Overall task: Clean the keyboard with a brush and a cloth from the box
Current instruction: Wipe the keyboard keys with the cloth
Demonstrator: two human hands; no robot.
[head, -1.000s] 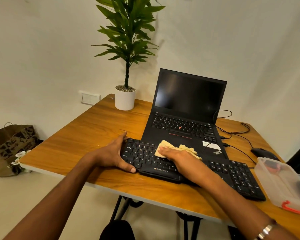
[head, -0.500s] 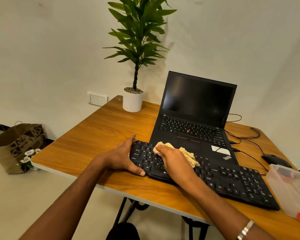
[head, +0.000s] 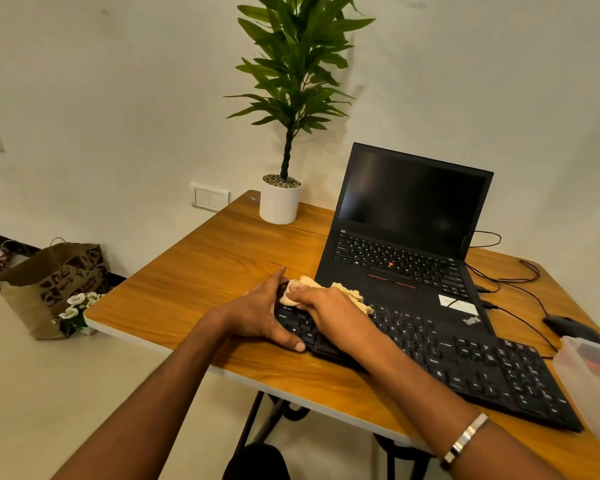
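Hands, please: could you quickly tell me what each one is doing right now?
Left hand: grips the keyboard's left end.
Right hand: presses the cloth onto the keys.

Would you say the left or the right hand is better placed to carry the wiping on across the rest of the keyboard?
Right, I'd judge. The right hand already presses the cloth on the keyboard, with the unwiped keys on its side. The left hand grips the keyboard's left end, steadying it.
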